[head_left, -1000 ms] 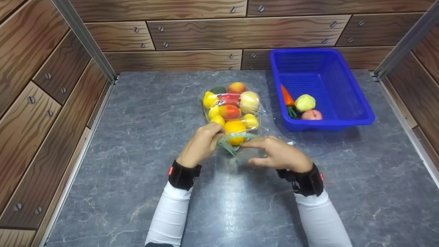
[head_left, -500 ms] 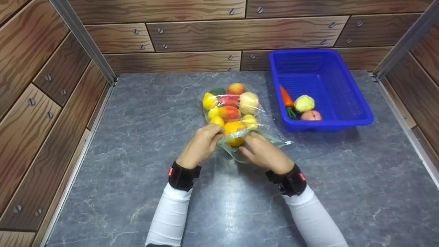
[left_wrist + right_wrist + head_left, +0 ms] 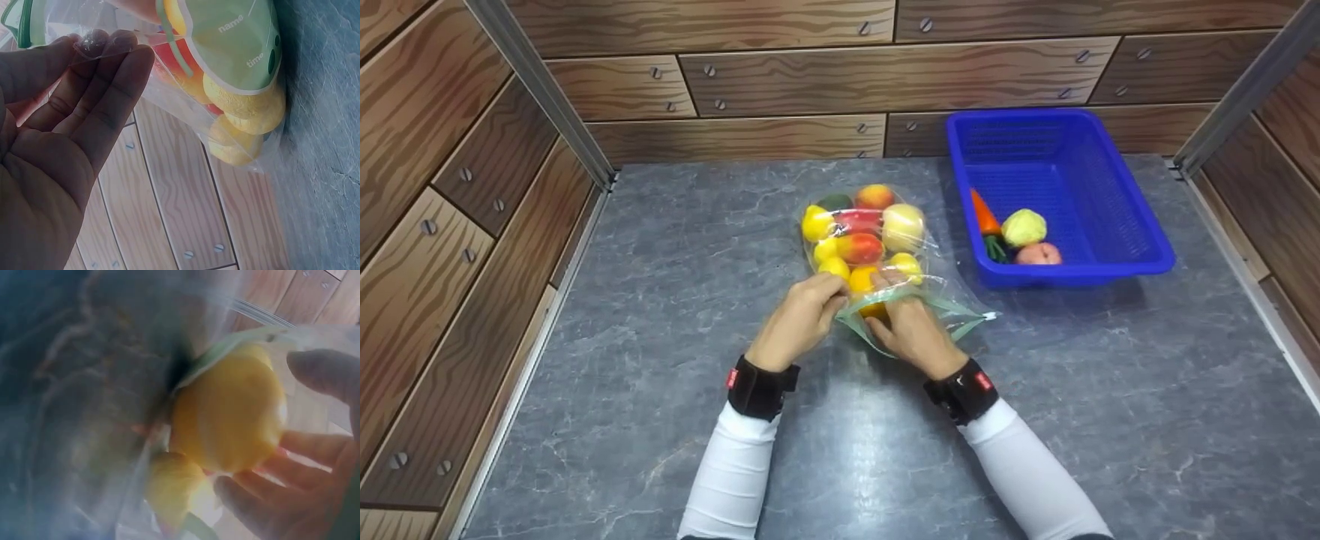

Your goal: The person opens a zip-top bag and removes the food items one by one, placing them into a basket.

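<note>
"On the table (image 3: pixel 660 315), left of the blue basket (image 3: pixel 1095 268), how do we stand with the clear bag (image 3: pixel 952 306)?"

"We have it lying full of fruit, its mouth parted and facing us. We judge the step in hand to be reaching in to the orange (image 3: pixel 228 410), which sits just inside the mouth."

"And our hands?"

"Our left hand (image 3: pixel 799 315) pinches the plastic at the left of the mouth, thumb and fingertips together on it. Our right hand (image 3: pixel 919 334) is partly inside, its fingers spread along the orange, its thumb standing apart. We cannot tell how firmly those fingers touch."

"Do we push it deeper or draw it out?"

"We cannot tell from how things lie. Either way, we think the next move calls for the left hand to steady the edge. Then we either press the orange toward the yellow fruit (image 3: pixel 832 268) with flat fingers, or bring the thumb in to grip it."

"What should we watch?"

"We might snag the green strip along the mouth. Beside us, a carrot (image 3: pixel 984 217), a pale green vegetable (image 3: pixel 1024 228) and a pinkish fruit (image 3: pixel 1039 254) lie in the basket, so we judge the work unfinished."
</note>
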### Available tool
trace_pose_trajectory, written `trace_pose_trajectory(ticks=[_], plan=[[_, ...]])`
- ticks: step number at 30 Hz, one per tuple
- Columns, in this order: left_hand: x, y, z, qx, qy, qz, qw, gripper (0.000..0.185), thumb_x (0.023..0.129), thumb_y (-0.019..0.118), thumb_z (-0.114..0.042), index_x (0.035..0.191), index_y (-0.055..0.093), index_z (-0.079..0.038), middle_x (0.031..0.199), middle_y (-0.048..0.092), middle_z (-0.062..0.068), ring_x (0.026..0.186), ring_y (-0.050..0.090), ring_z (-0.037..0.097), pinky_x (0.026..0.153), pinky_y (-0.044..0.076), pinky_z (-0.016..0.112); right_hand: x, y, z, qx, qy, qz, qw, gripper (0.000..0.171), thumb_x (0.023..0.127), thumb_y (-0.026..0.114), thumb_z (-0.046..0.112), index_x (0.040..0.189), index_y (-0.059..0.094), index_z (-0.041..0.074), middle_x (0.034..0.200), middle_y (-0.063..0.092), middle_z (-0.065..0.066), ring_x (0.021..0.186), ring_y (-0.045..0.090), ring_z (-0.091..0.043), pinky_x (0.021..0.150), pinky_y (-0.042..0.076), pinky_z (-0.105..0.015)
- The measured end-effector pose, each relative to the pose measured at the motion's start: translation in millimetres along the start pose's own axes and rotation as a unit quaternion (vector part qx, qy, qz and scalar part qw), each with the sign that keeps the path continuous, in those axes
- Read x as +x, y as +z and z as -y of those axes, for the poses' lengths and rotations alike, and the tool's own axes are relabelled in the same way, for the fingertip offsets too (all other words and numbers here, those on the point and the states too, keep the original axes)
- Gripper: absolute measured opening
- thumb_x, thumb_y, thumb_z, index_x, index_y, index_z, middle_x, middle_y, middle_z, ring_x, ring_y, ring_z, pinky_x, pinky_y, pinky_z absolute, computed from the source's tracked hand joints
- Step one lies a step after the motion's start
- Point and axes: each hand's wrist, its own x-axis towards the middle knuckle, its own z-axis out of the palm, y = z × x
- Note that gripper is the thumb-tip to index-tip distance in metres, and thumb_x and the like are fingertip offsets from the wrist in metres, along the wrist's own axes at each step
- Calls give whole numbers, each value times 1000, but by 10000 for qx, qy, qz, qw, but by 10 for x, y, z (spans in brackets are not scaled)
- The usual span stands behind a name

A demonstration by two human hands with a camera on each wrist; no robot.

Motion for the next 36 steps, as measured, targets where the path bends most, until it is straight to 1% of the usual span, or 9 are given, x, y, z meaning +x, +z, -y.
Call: trace_pose_trajectory(ticks=[3, 11, 16, 20, 23, 26, 28, 31, 36], plan=[[-1, 4, -5, -18, 3, -10, 10000, 4, 100, 64, -2, 98, 67, -3, 93, 67, 8, 85, 63, 21, 76, 57, 31, -11, 42, -11, -10, 163, -17, 9999, 63, 92, 77, 13, 146, 49, -8, 138, 59, -30, 120, 62, -42, 99, 55, -50], [5, 5, -2, -70, 33, -27, 10000, 4, 99, 65, -1, 100, 69, -2, 96, 69, 9, 90, 66, 21, 81, 57, 31, 32, 97, -59, -941, -228, -694, 9929, 27, 86, 84, 19, 94, 68, -2, 88, 67, -18, 82, 66, -32, 73, 58, -43], [-1, 15, 2, -101, 7, -60, 9999, 4, 99, 66, -1, 99, 69, -3, 96, 69, 7, 89, 65, 20, 80, 57, 31, 25, 135, -128, -2260, -868, -1276, 9618, 39, 82, 86, 33, 74, 60, 5, 61, 53, -6, 54, 59, -23, 48, 50, -33], [-3, 16, -2, -143, -35, -62, 9999, 4, 99, 65, -1, 100, 69, -2, 96, 70, 7, 89, 66, 20, 79, 58, 30, 26, 143, -170, -2918, -1170, -1549, 9366, 45, 80, 87, 40, 71, 56, 8, 57, 48, -3, 47, 54, -19, 41, 44, -29], [-6, 16, -4, -149, -60, -45, 9999, 4, 99, 65, -1, 100, 69, -1, 97, 70, 8, 91, 67, 20, 80, 58, 30, 32, 116, -156, -2564, -1027, -1353, 9515, 42, 81, 87, 35, 74, 58, 6, 63, 55, -7, 54, 59, -23, 48, 50, -32], [-9, 18, 0, -138, -70, -43, 9999, 4, 99, 65, -1, 100, 69, -1, 98, 70, 7, 92, 67, 20, 81, 58, 30, 37, 62, -113, -1395, -497, -912, 9848, 34, 81, 87, 24, 79, 62, 3, 72, 60, -11, 63, 61, -25, 56, 53, -37], [-11, 18, 3, -119, -64, -55, 9999, 5, 99, 65, -1, 100, 69, -2, 98, 70, 7, 91, 68, 20, 80, 58, 30, 39, 18, -79, -521, -78, -694, 9962, 28, 80, 87, 17, 83, 63, 1, 77, 61, -11, 67, 60, -24, 58, 53, -37], [-13, 19, 10, -106, -36, -80, 9999, 5, 100, 64, -2, 100, 69, -3, 97, 70, 7, 91, 68, 20, 80, 58, 30, 45, -52, -38, 316, 343, -419, 9980, 25, 77, 85, 13, 87, 66, 1, 80, 61, -9, 70, 57, -22, 60, 51, -35], [-12, 24, 16, -124, 7, -77, 9999, 4, 99, 64, -1, 99, 68, -2, 96, 69, 7, 90, 67, 21, 80, 58, 31, 59, -150, 2, 587, 566, 52, 9967, 26, 76, 83, 16, 93, 69, 3, 86, 65, -8, 76, 60, -23, 67, 52, -34]])
